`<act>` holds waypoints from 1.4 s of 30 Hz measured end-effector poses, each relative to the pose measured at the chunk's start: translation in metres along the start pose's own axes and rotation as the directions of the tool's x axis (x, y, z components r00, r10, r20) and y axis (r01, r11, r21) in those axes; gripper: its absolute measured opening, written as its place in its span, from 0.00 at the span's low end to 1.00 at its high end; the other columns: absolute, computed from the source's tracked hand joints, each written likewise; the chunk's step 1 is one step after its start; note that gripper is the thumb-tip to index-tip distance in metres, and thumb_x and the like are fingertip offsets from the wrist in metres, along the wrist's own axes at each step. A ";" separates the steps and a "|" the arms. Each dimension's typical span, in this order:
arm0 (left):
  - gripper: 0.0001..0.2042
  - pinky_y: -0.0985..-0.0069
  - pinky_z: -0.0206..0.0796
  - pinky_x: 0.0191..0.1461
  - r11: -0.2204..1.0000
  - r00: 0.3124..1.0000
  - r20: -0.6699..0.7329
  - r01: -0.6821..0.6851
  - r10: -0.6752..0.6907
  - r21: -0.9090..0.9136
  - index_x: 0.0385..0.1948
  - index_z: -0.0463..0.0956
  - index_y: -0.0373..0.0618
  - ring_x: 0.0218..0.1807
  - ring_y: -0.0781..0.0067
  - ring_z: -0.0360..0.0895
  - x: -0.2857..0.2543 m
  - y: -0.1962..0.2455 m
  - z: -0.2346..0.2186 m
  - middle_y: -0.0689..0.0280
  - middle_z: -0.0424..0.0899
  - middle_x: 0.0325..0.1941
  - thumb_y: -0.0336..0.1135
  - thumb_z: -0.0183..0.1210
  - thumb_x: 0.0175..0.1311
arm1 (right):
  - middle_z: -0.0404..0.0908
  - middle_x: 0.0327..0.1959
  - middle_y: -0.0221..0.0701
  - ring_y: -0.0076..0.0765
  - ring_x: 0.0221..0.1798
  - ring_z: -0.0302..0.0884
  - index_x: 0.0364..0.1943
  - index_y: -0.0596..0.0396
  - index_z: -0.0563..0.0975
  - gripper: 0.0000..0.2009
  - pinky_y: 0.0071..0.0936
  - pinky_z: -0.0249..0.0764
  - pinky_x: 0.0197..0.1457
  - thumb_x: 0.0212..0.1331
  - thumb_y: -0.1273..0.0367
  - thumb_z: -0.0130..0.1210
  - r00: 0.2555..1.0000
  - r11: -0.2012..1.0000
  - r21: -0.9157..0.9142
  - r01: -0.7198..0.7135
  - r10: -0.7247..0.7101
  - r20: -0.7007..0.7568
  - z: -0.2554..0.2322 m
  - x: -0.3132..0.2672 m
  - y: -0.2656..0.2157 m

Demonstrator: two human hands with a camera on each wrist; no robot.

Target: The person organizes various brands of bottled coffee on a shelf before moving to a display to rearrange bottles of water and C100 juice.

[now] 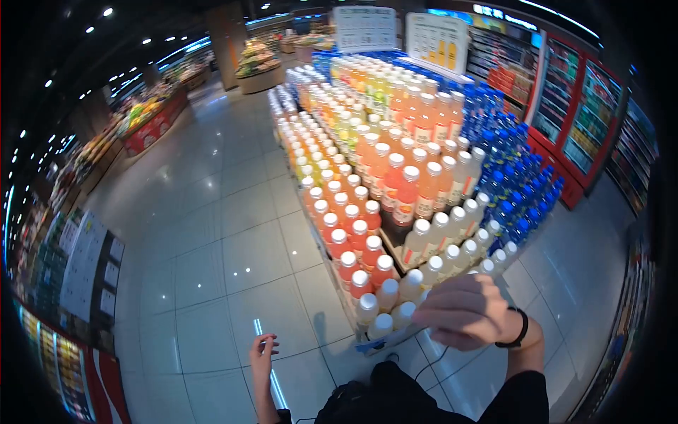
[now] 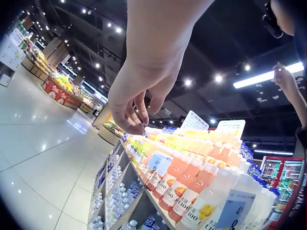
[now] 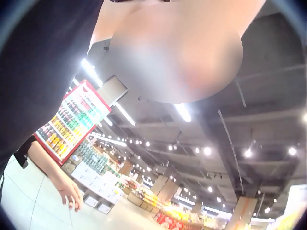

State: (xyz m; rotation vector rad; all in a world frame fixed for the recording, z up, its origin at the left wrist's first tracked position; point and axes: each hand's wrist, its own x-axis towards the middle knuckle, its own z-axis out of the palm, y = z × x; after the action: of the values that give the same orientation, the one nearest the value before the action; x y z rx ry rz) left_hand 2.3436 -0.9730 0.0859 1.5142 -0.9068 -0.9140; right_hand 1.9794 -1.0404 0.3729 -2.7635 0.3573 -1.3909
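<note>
My left hand (image 1: 263,346) hangs low on the left, apart from the bottle display, its fingers loosely bent with nothing in them. In the left wrist view the same hand (image 2: 139,96) overlaps the juice bottles (image 2: 184,187) behind it. My right hand (image 1: 462,311), a black band at its wrist, is raised in front of me with fingers bent. It overlaps the white-capped bottles (image 1: 381,325) at the display's near corner, and nothing shows in its grasp. A blurred patch covers much of the upper right wrist view.
A stepped display of orange, pink and pale bottles (image 1: 406,191) stands ahead, with blue-capped bottles (image 1: 512,205) on its right side. Two sign boards (image 1: 438,42) rise behind. Red drink fridges (image 1: 575,106) stand at right, fruit stands (image 1: 145,116) at far left, and tiled floor (image 1: 212,283) between.
</note>
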 end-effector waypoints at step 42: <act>0.13 0.72 0.66 0.47 0.344 0.408 0.682 -0.909 0.607 0.237 0.37 0.72 0.38 0.41 0.63 0.70 -0.012 0.002 0.238 0.61 0.72 0.37 0.29 0.55 0.46 | 0.72 0.32 0.35 0.41 0.42 0.71 0.41 0.57 0.73 0.10 0.43 0.59 0.59 0.55 0.71 0.53 0.795 0.716 -0.369 -0.593 0.594 -0.123 0.176 -0.239 0.060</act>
State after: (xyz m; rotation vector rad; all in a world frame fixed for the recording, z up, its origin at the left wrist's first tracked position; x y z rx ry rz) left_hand 2.1221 -1.0582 0.0630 1.0094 -2.2575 -0.2043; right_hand 1.9708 -1.0613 0.0711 -2.5098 1.5246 -1.2244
